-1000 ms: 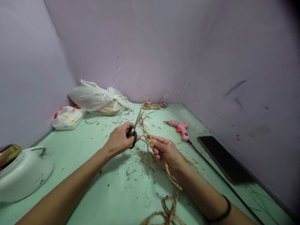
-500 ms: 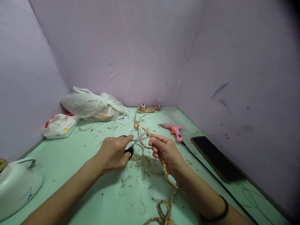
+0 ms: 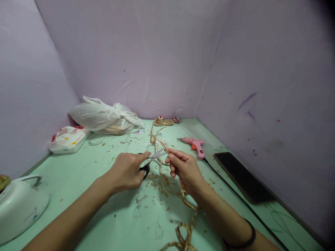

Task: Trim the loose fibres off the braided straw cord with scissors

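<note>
1. The left hand (image 3: 127,172), left of the middle of the frame, is grasping the scissors (image 3: 153,158) by their black handles, with the blades pointing to the right and parted.
2. The right hand (image 3: 187,170), just right of the middle, pinches the braided cord (image 3: 183,198) between thumb and fingers, close to the blade tips.
3. The cord is at the centre of the frame: from the right hand it hangs downward and makes loose loops on the worktop (image 3: 104,219) at the bottom edge. More cord lies above the hands, up to the woven sole-shaped piece (image 3: 167,122) in the upper middle.
4. The step in hand is, in my judgement, a trimming of the cord; the fibre scraps (image 3: 154,179) below the scissors agree with this.
5. The blade tips are small in this view, so I cannot say surely whether a strand lies between them.
6. The next move, I think, calls for the right hand to keep the cord steady and its fingertips away from the edges, while the left hand brings the blades together.
7. The pink glue gun (image 3: 195,142), right of the middle, lies apart from both hands.
</note>
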The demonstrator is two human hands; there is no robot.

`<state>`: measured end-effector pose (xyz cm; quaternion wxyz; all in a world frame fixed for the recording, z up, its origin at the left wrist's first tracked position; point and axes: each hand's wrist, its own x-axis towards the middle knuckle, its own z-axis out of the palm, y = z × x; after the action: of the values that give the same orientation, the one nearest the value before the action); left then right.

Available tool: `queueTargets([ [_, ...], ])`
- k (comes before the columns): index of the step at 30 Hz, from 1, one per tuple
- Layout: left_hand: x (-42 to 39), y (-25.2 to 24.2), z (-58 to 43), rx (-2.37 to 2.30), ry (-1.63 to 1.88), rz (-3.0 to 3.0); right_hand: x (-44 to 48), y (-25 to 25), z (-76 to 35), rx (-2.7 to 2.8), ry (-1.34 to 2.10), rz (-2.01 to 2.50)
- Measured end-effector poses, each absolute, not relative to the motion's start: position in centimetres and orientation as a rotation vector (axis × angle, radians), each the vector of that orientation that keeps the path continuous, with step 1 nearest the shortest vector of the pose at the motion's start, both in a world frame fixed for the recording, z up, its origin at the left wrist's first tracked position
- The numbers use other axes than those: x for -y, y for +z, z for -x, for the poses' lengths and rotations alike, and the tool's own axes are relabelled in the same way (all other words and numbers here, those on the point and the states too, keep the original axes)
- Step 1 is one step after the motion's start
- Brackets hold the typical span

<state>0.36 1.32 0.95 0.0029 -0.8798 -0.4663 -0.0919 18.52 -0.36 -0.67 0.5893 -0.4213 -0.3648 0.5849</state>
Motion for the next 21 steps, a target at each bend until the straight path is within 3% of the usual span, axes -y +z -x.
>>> queueTargets([
  [21, -1.11, 0.11, -0.97, 1.455, -0.212, 2.668, 1.00, -1.23, -17.90, 1.200, 1.150, 1.132],
])
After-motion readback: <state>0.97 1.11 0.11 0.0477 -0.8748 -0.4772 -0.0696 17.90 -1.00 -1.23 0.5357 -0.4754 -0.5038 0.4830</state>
